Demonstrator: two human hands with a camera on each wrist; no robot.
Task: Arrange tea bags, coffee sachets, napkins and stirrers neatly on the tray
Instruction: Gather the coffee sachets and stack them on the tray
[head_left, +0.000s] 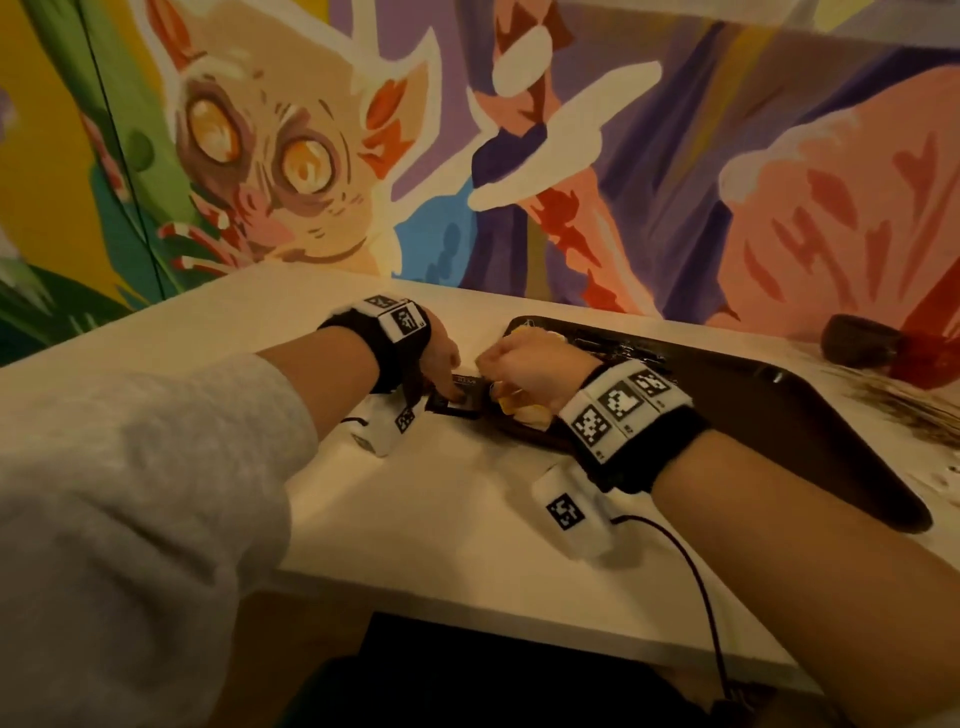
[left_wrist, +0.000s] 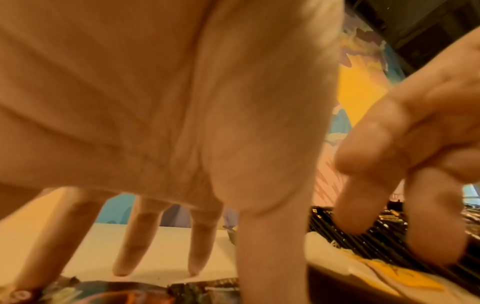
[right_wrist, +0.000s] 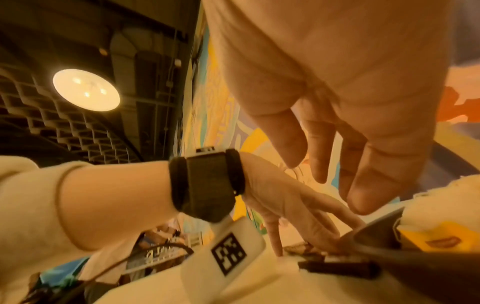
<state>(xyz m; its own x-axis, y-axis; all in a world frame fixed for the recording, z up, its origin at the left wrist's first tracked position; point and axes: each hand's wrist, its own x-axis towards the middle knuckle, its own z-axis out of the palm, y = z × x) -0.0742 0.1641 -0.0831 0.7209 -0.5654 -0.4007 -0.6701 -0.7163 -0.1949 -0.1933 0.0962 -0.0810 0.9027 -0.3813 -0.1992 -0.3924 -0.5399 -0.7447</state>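
A small stack of dark coffee sachets (head_left: 460, 397) is seen lying on the white table (head_left: 415, 519), just beside the near left corner of the dark tray (head_left: 779, 415). The left hand (head_left: 441, 356) is set on the stack with straight fingers (left_wrist: 135, 242) spread and pressing down; nothing is curled round. The right hand (head_left: 524, 358) hangs over the tray's left end with loosely bent fingers (right_wrist: 369, 185), and no hold on anything can be made out.

The sachets are judged to be light, thin and glossy, so sliding apart is to be expected; a pinch across the short edges of the whole stack is thought safest. The tea bags (right_wrist: 428, 236) in yellow-and-white paper envelopes, lying at the tray's near left end, are judged soft and easily creased. A bundle of black stirrers (left_wrist: 363, 236), stiff and prone to rolling, is laid farther in.

Writing on the top sachet is too blurred to be read; a red-brown logo on a yellow envelope is likewise illegible
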